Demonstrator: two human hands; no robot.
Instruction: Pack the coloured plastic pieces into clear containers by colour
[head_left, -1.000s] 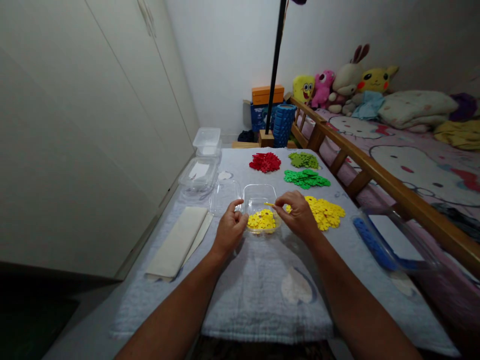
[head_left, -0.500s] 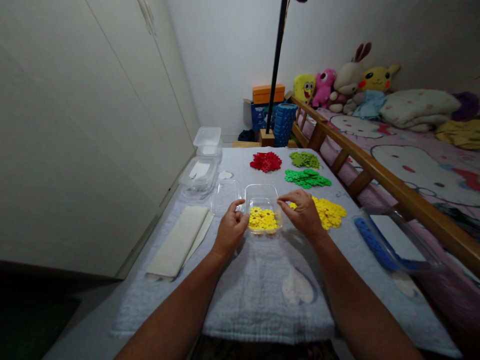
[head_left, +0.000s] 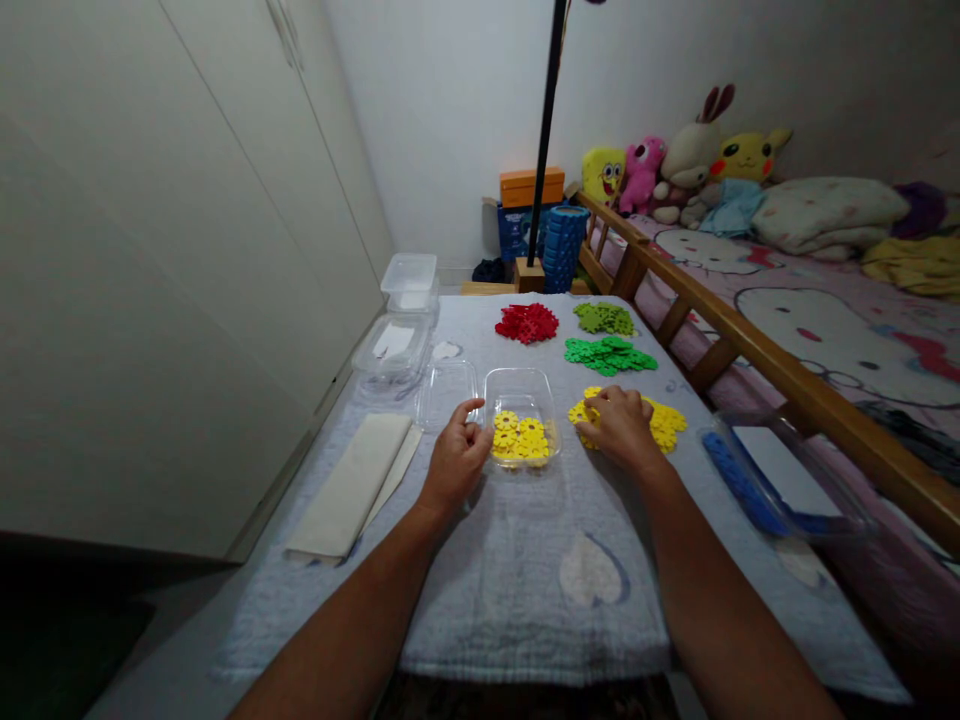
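A clear plastic container (head_left: 519, 378) stands at the middle of the table, with yellow flower-shaped discs (head_left: 520, 438) lying in its bottom. My left hand (head_left: 459, 455) holds its left side, index finger and thumb bent against the wall. To the right, my right hand (head_left: 619, 425) is over a pile of yellow flower-shaped discs (head_left: 666, 424), its thumb and index finger apart at the near left edge of the pile. Part of that pile is hidden under the hand. A clear lid (head_left: 448, 392) lies flat just left of the container.
Red (head_left: 527, 322), olive-green (head_left: 604, 318) and bright green (head_left: 610, 354) piles lie farther back. Clear boxes (head_left: 394, 345) stand at the back left, above folded cream cloth (head_left: 351, 490). At right, a box with blue pieces (head_left: 742, 485) sits beside the wooden bed rail (head_left: 731, 330).
My right hand has moved right, from the container's right rim to the yellow pile, and its fingers have spread. My left hand has stayed at the container. The view has shifted slightly.
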